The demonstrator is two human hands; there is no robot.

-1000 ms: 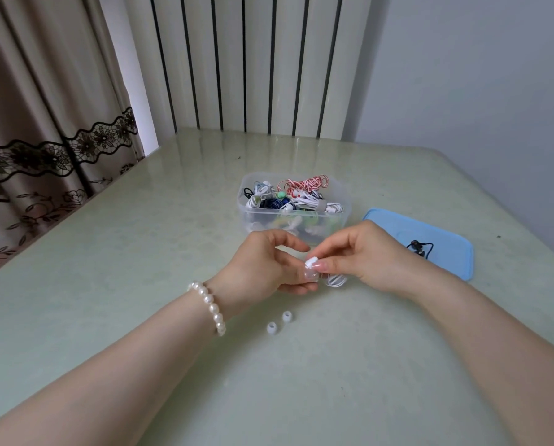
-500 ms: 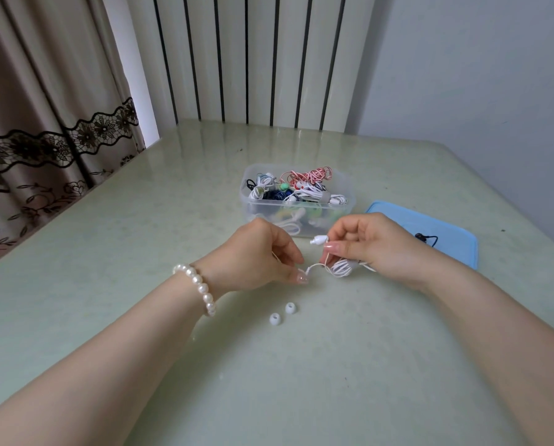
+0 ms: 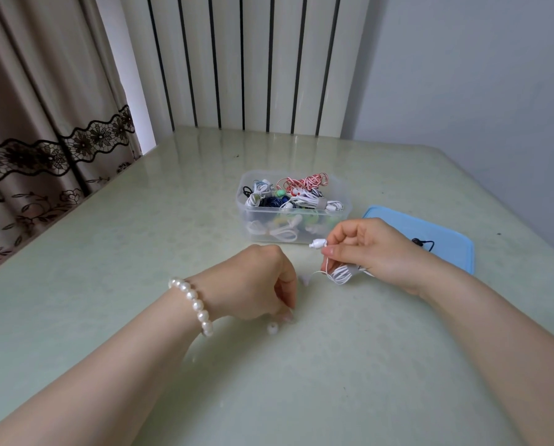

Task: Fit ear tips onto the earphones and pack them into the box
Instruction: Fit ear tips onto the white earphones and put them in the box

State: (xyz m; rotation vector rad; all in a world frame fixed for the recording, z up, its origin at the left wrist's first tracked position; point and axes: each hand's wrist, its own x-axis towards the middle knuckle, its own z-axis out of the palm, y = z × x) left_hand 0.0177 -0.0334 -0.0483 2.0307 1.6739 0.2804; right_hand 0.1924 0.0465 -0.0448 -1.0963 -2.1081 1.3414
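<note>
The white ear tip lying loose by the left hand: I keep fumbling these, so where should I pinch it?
Pinch the ear tip across its rounded sides, coming straight down from above. It lies alone on the table, just clear of the left hand, so fingertips probably fit on both sides.

White earphones (image 3: 340, 273) coiled, bare bud (image 3: 318, 243) up — ear tip (image 3: 272, 328) on table.

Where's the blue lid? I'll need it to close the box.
In the head view, the blue lid lies flat on the table's right side, beside the clear box and behind the right hand.
</note>
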